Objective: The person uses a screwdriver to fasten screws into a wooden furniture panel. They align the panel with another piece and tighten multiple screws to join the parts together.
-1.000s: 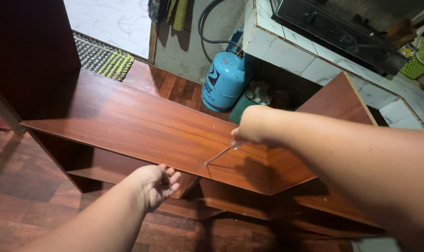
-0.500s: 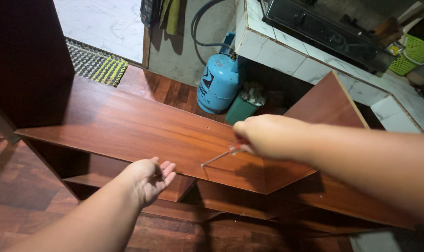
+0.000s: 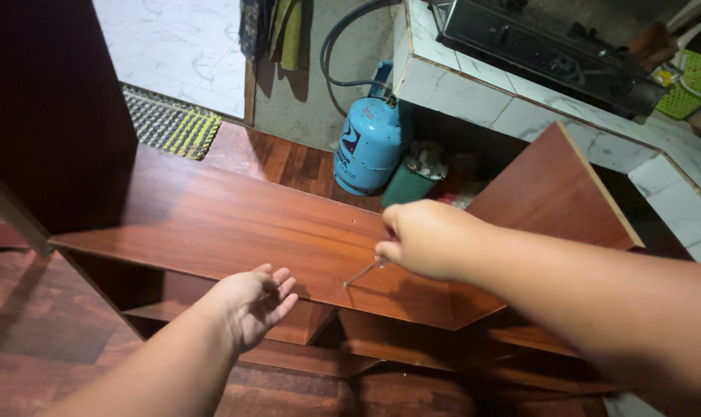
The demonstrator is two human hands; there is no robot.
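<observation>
Right now the right hand (image 3: 420,238), centre of the frame, is clenched around a thin metal tool (image 3: 362,272) whose tip touches the wooden panel (image 3: 211,224). Lower left, the left hand (image 3: 250,305) lies loose at the panel's near edge, fingers relaxed, grasping nothing
</observation>
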